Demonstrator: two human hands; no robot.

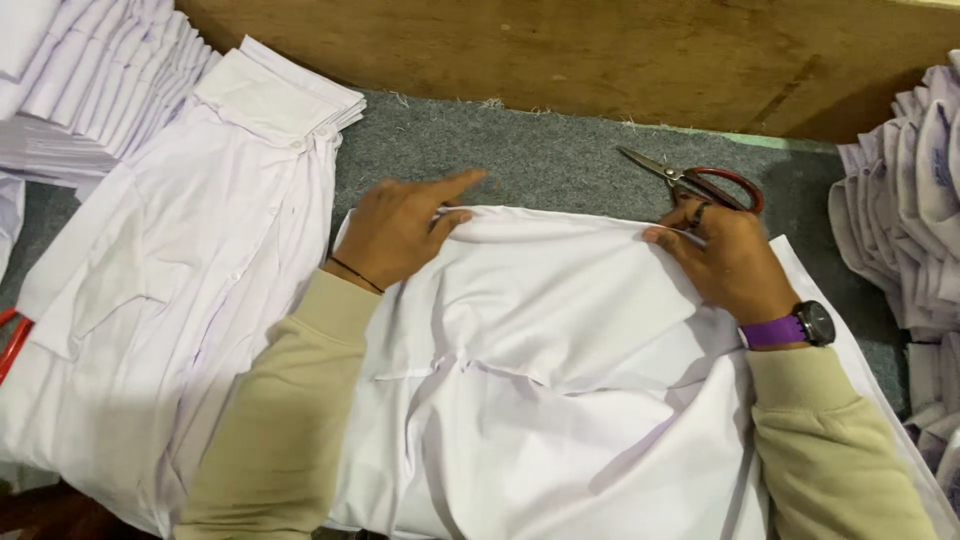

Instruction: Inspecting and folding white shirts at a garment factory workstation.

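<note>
A white shirt (560,350) lies spread on the grey felt table (520,150) in front of me. My left hand (395,230) pinches its far folded edge at the left, index finger stretched out to the right. My right hand (725,260) grips the same edge at the right, a ring on one finger and a purple-strapped watch on the wrist. Both arms wear beige sleeves. Red-handled scissors (700,180) lie just beyond my right hand, blades pointing left.
A stack of white shirts (180,270) lies at the left, collars toward the back. More folded white pieces (90,70) pile up at the far left, others (920,220) at the right. A wooden board (560,50) closes the back.
</note>
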